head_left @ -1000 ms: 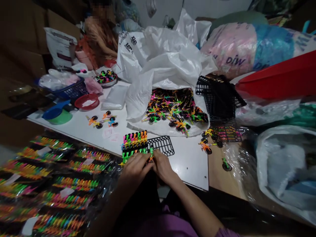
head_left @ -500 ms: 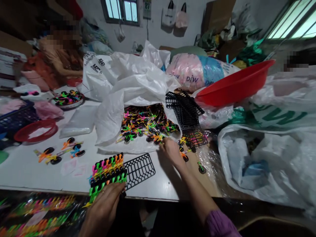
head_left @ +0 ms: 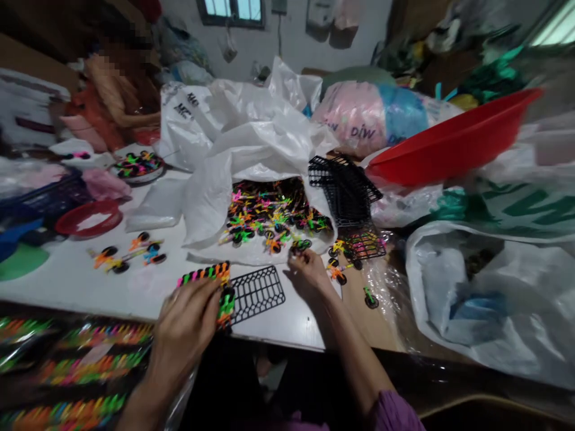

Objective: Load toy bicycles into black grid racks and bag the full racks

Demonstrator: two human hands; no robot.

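Left hand (head_left: 191,311), fingers bent, covers part of the toy rows (head_left: 223,272) on the black grid (head_left: 258,293); right hand (head_left: 313,275), fingertips bunched, is beside the sack (head_left: 265,143) of loose toys (head_left: 274,221) on the counter (head_left: 300,326). Whether either pinches anything, I cannot tell.

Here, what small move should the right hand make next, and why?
Probably bring the right hand toward the bare right part of the black grid: that hand seems pinched on something small by the white sack, while the left hand covers colourful pieces at the grid's left.
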